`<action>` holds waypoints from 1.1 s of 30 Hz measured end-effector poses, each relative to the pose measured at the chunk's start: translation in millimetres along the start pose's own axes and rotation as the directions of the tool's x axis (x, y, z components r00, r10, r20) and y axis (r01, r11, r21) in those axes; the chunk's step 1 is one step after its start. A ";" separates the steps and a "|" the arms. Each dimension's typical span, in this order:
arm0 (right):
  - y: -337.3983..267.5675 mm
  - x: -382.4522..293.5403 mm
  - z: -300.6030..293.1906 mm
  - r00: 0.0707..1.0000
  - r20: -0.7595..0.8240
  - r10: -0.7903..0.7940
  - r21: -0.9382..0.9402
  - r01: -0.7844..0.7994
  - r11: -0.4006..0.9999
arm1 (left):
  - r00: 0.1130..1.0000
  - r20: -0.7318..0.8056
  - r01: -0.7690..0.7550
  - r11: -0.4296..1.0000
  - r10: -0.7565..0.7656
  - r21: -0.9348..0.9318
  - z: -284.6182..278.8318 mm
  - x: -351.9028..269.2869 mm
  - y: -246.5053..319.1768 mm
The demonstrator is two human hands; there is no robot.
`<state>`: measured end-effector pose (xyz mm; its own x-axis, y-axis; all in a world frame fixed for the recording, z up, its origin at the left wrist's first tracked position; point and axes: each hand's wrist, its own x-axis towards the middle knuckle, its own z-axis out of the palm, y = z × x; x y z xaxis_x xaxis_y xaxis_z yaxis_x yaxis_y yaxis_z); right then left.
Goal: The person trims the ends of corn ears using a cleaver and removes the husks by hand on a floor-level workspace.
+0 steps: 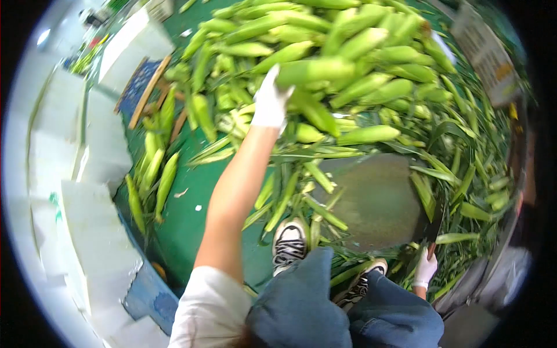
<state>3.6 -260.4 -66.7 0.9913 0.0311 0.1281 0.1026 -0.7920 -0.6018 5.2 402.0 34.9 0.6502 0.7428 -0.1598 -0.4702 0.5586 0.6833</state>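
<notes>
My left hand (pixel 270 98), in a white glove, reaches out to the heap and grips one end of a green ear of corn in its husk (pixel 315 73). That ear is slightly blurred and lies over the pile of unhusked corn ears (pixel 370 52). Low on the right, my gloved right hand (pixel 425 266) is closed around the handle of a large knife (pixel 436 217). The dark blade points away from me, beside the right edge of a worn chopping board (pixel 374 200). Cut husk pieces (pixel 324 213) lie at the board's left edge.
Husk leaves and trimmings (pixel 470 191) cover the floor at right. White foam boxes (pixel 95 235) line the left side, near a wooden stool (pixel 150 91). Several ears (pixel 152 174) lean together on the green floor (pixel 187 204). My shoes (pixel 289 245) stand close to the board.
</notes>
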 end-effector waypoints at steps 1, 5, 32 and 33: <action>-24.3 -4.6 2.2 0.996 0.022 -0.082 0.009 0.082 0.997 | 0.991 0.023 -0.131 0.989 0.130 0.063 15.0 19.3 13.8; -34.1 9.5 14.9 0.971 0.233 0.047 0.121 -0.077 0.990 | 0.954 0.299 0.086 0.961 -0.004 -0.261 44.5 70.7 79.2; -131.4 3.0 -40.7 0.898 0.309 0.312 -0.022 -0.322 0.947 | 0.759 0.311 -0.208 0.239 -0.572 0.948 -19.2 -189.1 -95.7; -147.0 8.2 -33.5 0.953 0.225 0.203 0.080 -0.226 0.971 | 0.708 0.244 -0.216 0.126 -0.663 0.968 -7.8 -180.5 -108.0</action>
<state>-6.2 -164.2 49.2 0.9842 0.0060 -0.1772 -0.1174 -0.7271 -0.6764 -66.0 210.5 -15.6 0.9176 0.0657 -0.3921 0.3783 -0.4474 0.8104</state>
